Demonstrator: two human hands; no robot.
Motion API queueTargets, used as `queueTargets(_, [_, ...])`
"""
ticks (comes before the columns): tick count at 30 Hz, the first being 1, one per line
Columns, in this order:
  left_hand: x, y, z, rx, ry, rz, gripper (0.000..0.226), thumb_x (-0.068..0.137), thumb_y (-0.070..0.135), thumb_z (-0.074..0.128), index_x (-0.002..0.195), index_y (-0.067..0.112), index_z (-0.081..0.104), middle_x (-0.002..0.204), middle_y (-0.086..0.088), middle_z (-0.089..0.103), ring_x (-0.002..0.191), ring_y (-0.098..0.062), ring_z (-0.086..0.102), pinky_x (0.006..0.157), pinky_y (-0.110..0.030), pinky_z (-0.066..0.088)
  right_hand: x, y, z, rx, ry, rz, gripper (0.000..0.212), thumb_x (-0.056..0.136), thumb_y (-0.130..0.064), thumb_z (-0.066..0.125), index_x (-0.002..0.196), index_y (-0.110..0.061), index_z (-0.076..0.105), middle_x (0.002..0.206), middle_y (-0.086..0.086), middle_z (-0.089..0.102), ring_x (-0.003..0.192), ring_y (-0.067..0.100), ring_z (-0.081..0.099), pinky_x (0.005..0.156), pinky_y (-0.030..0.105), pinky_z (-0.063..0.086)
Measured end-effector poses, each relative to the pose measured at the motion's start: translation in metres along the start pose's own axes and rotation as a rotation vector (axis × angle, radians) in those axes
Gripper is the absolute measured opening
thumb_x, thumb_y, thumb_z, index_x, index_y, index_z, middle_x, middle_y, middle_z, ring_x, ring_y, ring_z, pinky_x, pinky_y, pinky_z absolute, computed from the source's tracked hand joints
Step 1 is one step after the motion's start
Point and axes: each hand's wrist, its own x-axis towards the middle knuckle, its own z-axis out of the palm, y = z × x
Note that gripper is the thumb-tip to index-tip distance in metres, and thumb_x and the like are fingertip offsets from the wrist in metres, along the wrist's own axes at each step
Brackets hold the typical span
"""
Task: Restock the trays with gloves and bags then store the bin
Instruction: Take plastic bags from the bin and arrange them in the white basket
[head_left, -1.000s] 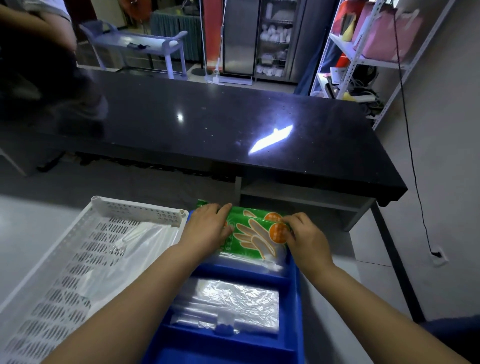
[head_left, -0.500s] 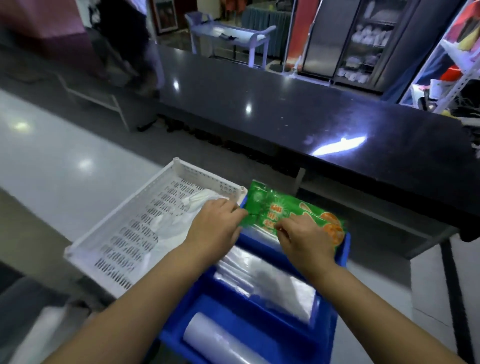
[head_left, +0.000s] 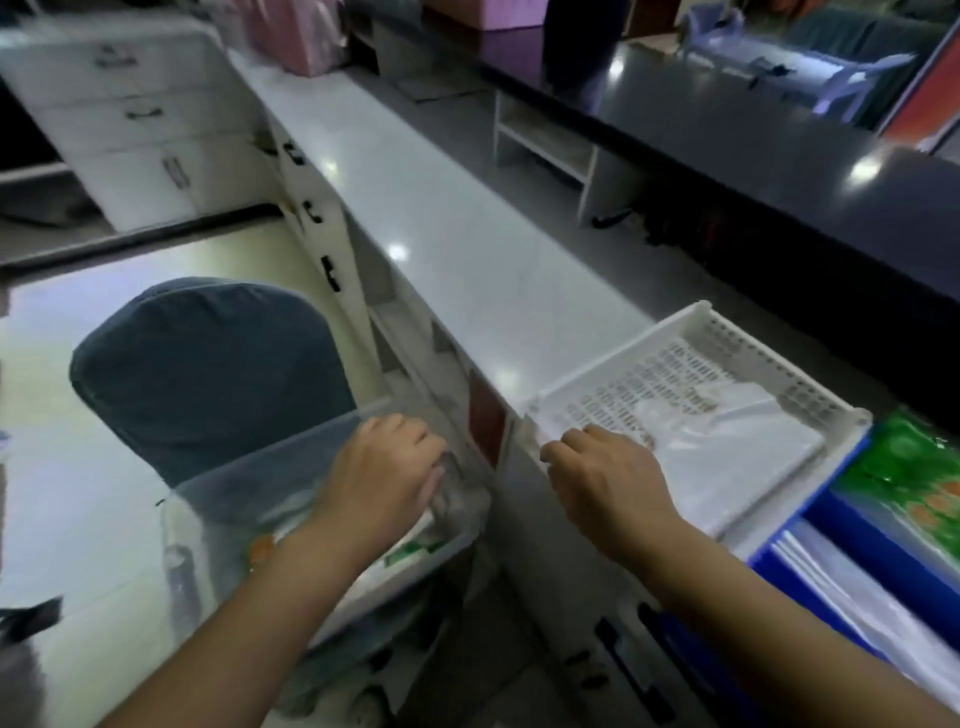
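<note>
My left hand (head_left: 384, 478) reaches down into a translucent plastic bin (head_left: 234, 499) that sits by a blue-grey chair. Its fingers curl downward among the contents, and blur hides whether they hold anything. Green and orange glove packs (head_left: 410, 553) lie in the bin. My right hand (head_left: 608, 478) hovers with loosely curled fingers over the near-left corner of the white perforated tray (head_left: 691, 322) and holds nothing. A clear plastic bag (head_left: 727, 431) lies in that tray. At the right, green glove packs (head_left: 914, 467) rest on the blue tray (head_left: 852, 525), beside clear bags (head_left: 831, 577).
The trays stand on a long white counter (head_left: 441, 223) with drawers along its front. A black countertop (head_left: 779, 156) runs behind it. The blue-grey chair back (head_left: 208, 374) stands just behind the bin, and white cabinets (head_left: 130, 119) are at the far left.
My view has swung left. Both hands left the green glove packs on the blue tray; the left one now dips into the translucent bin and the right one is over the white tray's corner.
</note>
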Motion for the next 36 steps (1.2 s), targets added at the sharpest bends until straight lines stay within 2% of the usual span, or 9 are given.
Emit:
queueTargets(2, [-0.026, -0.056, 0.001, 0.023, -0.018, -0.080, 0.011, 0.071, 0.024, 0.058, 0.076, 0.019, 0.067, 0.072, 0.000, 0.064, 0.067, -0.025, 0.060, 0.057, -0.034, 0.045, 0.029, -0.038, 0.013, 0.041, -0.029, -0.061, 0.018, 0.057, -0.010, 0.072, 0.059, -0.016, 0.056, 0.054, 0.001, 0.054, 0.048, 0.022, 0.051, 0.042, 0.023, 0.025])
queueTargets(8, [-0.096, -0.175, 0.008, -0.008, -0.121, -0.288, 0.026, 0.073, 0.027, 0.046, 0.071, 0.015, 0.069, 0.069, -0.003, 0.066, 0.062, -0.027, 0.063, 0.056, -0.033, 0.050, 0.085, -0.128, 0.085, 0.058, -0.251, -0.095, 0.012, 0.065, -0.019, 0.071, 0.069, -0.021, 0.060, 0.062, -0.003, 0.057, 0.056, 0.017, 0.052, 0.041, 0.031, 0.045])
queueTargets(11, [-0.120, -0.206, 0.020, -0.096, -0.151, -0.397, 0.012, 0.067, 0.019, 0.062, 0.074, 0.015, 0.071, 0.071, -0.005, 0.068, 0.064, -0.028, 0.065, 0.057, -0.033, 0.051, 0.098, -0.151, 0.110, 0.091, -0.315, -0.132, 0.012, 0.064, -0.018, 0.071, 0.066, -0.019, 0.059, 0.058, 0.000, 0.056, 0.051, 0.020, 0.053, 0.037, 0.028, 0.039])
queueTargets(17, [-0.157, -0.242, 0.068, -0.163, -0.215, -0.514, 0.016, 0.060, 0.015, 0.070, 0.075, 0.019, 0.072, 0.070, 0.000, 0.067, 0.059, -0.024, 0.064, 0.050, -0.023, 0.046, 0.121, -0.185, 0.172, 0.113, -0.373, -0.216, 0.009, 0.060, -0.020, 0.060, 0.054, -0.019, 0.054, 0.049, 0.002, 0.054, 0.038, 0.022, 0.051, 0.037, 0.020, 0.019])
queueTargets(21, [-0.179, -0.255, 0.111, -0.215, -0.292, -0.606, 0.019, 0.062, 0.014, 0.074, 0.079, 0.022, 0.072, 0.077, 0.002, 0.069, 0.067, -0.022, 0.065, 0.056, -0.030, 0.051, 0.140, -0.212, 0.253, 0.159, -0.568, -0.214, 0.012, 0.050, -0.010, 0.070, 0.053, -0.017, 0.060, 0.050, 0.004, 0.058, 0.042, 0.025, 0.055, 0.033, 0.020, 0.029])
queueTargets(24, [-0.185, -0.261, 0.138, -0.218, -0.329, -0.653, 0.015, 0.066, 0.019, 0.062, 0.077, 0.021, 0.072, 0.076, 0.002, 0.069, 0.065, -0.020, 0.064, 0.053, -0.032, 0.053, 0.159, -0.232, 0.307, 0.201, -0.705, -0.265, 0.018, 0.064, -0.003, 0.064, 0.079, -0.013, 0.070, 0.076, 0.009, 0.068, 0.067, 0.031, 0.064, 0.052, 0.027, 0.046])
queueTargets(27, [-0.184, -0.267, 0.164, -0.252, -0.336, -0.709, 0.015, 0.067, 0.014, 0.072, 0.081, 0.020, 0.071, 0.077, 0.001, 0.069, 0.065, -0.020, 0.064, 0.054, -0.033, 0.053, 0.176, -0.246, 0.361, 0.122, -0.769, -0.359, 0.031, 0.081, -0.003, 0.051, 0.109, -0.011, 0.061, 0.107, 0.008, 0.062, 0.093, 0.030, 0.059, 0.072, 0.032, 0.043])
queueTargets(32, [-0.181, -0.274, 0.206, -0.276, -0.341, -0.775, 0.017, 0.070, 0.018, 0.066, 0.086, 0.023, 0.070, 0.082, 0.002, 0.069, 0.070, -0.021, 0.064, 0.057, -0.032, 0.053, 0.180, -0.250, 0.428, 0.038, -0.810, -0.503, 0.052, 0.068, -0.007, 0.069, 0.119, -0.008, 0.056, 0.116, 0.015, 0.060, 0.103, 0.032, 0.056, 0.096, 0.041, 0.041])
queueTargets(36, [-0.177, -0.271, 0.233, -0.306, -0.364, -0.827, 0.019, 0.071, 0.018, 0.069, 0.089, 0.022, 0.070, 0.086, 0.001, 0.070, 0.075, -0.022, 0.065, 0.062, -0.034, 0.053, 0.176, -0.243, 0.439, -0.085, -0.824, -0.556, 0.047, 0.066, -0.016, 0.074, 0.111, -0.012, 0.060, 0.110, 0.013, 0.059, 0.099, 0.031, 0.054, 0.087, 0.043, 0.043])
